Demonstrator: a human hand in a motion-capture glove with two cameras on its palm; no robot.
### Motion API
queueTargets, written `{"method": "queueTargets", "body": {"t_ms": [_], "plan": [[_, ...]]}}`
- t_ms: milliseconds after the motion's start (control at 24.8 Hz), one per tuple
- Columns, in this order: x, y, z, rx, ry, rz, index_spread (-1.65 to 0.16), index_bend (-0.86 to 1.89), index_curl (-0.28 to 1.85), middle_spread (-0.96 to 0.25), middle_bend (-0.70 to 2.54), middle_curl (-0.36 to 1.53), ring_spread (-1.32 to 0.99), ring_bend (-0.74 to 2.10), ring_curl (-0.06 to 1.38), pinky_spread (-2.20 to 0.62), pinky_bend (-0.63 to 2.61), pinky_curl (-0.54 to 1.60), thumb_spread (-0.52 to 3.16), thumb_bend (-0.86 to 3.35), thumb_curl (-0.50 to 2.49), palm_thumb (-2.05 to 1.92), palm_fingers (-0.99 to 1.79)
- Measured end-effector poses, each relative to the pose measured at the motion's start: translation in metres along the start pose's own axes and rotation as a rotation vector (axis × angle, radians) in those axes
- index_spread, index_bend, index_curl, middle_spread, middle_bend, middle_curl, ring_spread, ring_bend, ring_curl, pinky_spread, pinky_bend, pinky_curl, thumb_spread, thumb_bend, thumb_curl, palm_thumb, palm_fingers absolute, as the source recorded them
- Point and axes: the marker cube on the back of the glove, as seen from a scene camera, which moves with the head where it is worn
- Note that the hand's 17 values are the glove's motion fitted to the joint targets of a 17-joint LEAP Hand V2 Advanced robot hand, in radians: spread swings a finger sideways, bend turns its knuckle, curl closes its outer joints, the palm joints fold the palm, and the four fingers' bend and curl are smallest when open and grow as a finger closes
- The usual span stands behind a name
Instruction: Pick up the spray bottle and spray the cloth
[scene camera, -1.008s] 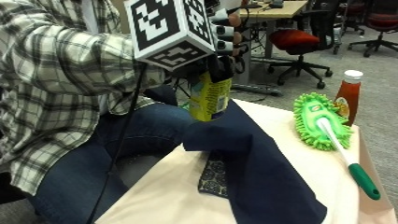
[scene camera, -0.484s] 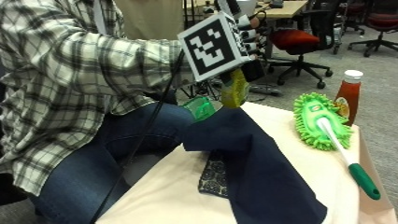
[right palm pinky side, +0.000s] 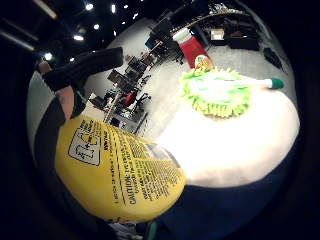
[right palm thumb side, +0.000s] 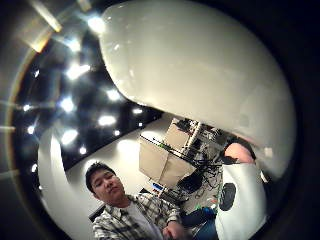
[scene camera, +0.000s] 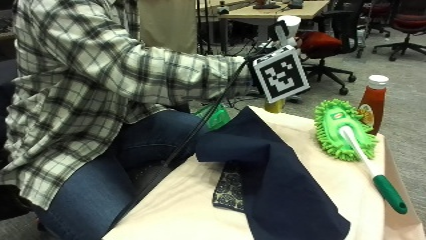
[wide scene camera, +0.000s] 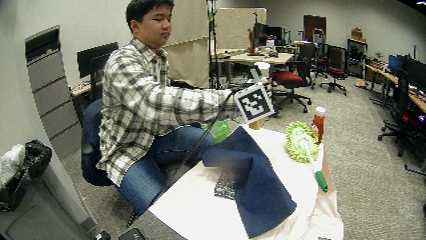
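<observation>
Now lifted higher than a second ago: yellow spray bottle (right palm pinky side: 117, 175) (mostly hidden behind the marker), gripped by gloved right hand (scene camera: 266, 75), above the far edge of the navy cloth (scene camera: 266, 170).

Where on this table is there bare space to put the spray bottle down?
Bare tablecloth lies between the navy cloth and the green duster, and at the near corner beside the patterned item. The far edge is crowded: duster head, sauce bottle, and the spray bottle held there.
</observation>
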Motion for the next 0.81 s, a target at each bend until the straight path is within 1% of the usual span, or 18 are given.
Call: {"method": "queueTargets", "body": {"t_ms": [202, 444, 645, 807], "plan": [[0.033, 0.005, 0.025, -0.064, 0.009, 0.043, -0.29, 0.13, 0.46, -0.16, 0.41, 0.53, -0.18, 0.48, 0.47, -0.05, 0.35, 0.39, 0.32, -0.03, 0.77, 1.13, 1.08], [0.056, 0.013, 0.034, -0.135, 0.080, 0.049, -0.28, 0.12, 0.44, -0.14, 0.40, 0.53, -0.18, 0.47, 0.46, -0.03, 0.31, 0.38, 0.35, -0.02, 0.76, 1.15, 1.04], [0.063, 0.016, 0.042, -0.134, 0.053, 0.050, -0.27, 0.13, 0.44, -0.13, 0.40, 0.53, -0.17, 0.46, 0.47, -0.02, 0.27, 0.38, 0.36, -0.03, 0.75, 1.16, 1.02], [0.066, 0.023, 0.037, -0.133, 0.025, 0.061, -0.27, 0.13, 0.43, -0.12, 0.39, 0.53, -0.18, 0.45, 0.47, -0.01, 0.25, 0.38, 0.36, -0.03, 0.75, 1.17, 1.02]]}}
